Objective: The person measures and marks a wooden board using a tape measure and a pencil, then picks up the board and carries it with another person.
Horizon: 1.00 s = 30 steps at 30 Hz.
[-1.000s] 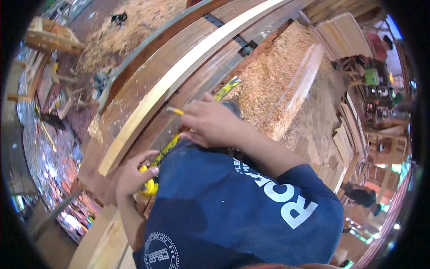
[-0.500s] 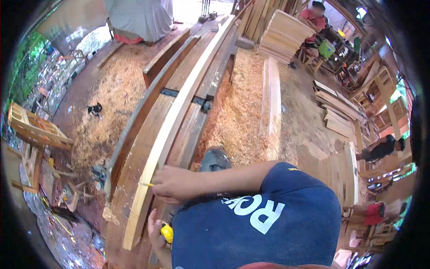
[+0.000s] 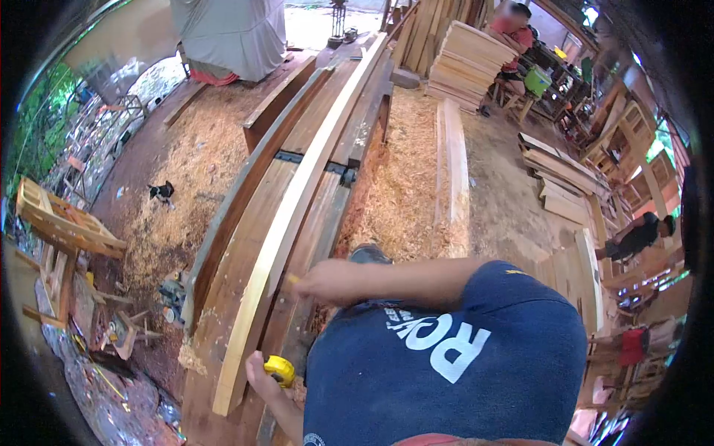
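A long squared wooden beam [image 3: 262, 286] lies lengthwise on the workbench [image 3: 204, 375], pale on its top face. My left hand [image 3: 260, 377] is beside the beam's near end, with a yellow tape measure [image 3: 280, 369] held in it, close to my shirt. Above it, my right hand [image 3: 327, 282] is closed around a yellow pencil [image 3: 294, 279], only a short end of which shows. That hand is off the beam, to its right, and slightly blurred. No drawn-out tape blade can be made out.
Wood shavings [image 3: 401, 193] cover the floor around the bench. Planks [image 3: 452, 163] lie to the right, near a tall board stack [image 3: 467, 63]. A seated person [image 3: 513, 37] is behind that stack; another person [image 3: 641, 236] is at far right. A wooden frame [image 3: 67, 215] stands left.
My right hand with the pencil has drawn back from the beam's edge toward the right. My left hand remains near the beam's near end, and more of the tape measure shows.
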Motion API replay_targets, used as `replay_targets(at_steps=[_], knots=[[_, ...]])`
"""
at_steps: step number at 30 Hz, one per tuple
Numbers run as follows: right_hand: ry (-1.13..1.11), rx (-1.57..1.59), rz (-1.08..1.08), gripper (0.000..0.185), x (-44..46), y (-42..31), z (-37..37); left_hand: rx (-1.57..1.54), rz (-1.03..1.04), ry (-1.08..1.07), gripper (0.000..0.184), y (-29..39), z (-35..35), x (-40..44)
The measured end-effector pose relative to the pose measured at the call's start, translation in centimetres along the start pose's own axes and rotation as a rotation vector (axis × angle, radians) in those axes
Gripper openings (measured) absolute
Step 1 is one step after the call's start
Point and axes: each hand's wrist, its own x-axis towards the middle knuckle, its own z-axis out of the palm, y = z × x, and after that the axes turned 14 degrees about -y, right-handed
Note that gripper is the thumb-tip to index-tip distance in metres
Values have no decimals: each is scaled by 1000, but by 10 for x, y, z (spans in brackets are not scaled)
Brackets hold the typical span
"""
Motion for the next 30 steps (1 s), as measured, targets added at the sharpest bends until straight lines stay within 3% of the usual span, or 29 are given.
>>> replay_targets(at_steps=[5,8,12,14,16,18,20,22,25,28,30], knots=[[28,83,419,20,-67,-25,18,253,30,-83,22,11,-59,3],[18,183,470,25,-85,-46,38,335,-4,-167,21,25,-54,20],[314,338,228,24,-87,-38,79,621,71,-433,20,53,5,19],[284,365,229,20,-87,-22,74,738,204,-507,20,55,43,19],[218,411,165,20,-82,14,82,748,171,-585,22,38,72,30],[77,350,249,20,-82,48,73,779,-97,-560,23,26,106,30],[-9,301,344,16,-88,71,52,748,-234,-570,30,-4,121,37],[72,220,264,22,-95,105,46,794,-223,-475,31,6,133,34],[1,191,446,24,-105,133,21,774,-214,-378,31,2,132,31],[269,393,519,19,-107,114,4,725,-171,-411,30,-14,110,25],[291,588,585,24,-104,92,17,702,-205,-405,29,-7,110,15]])
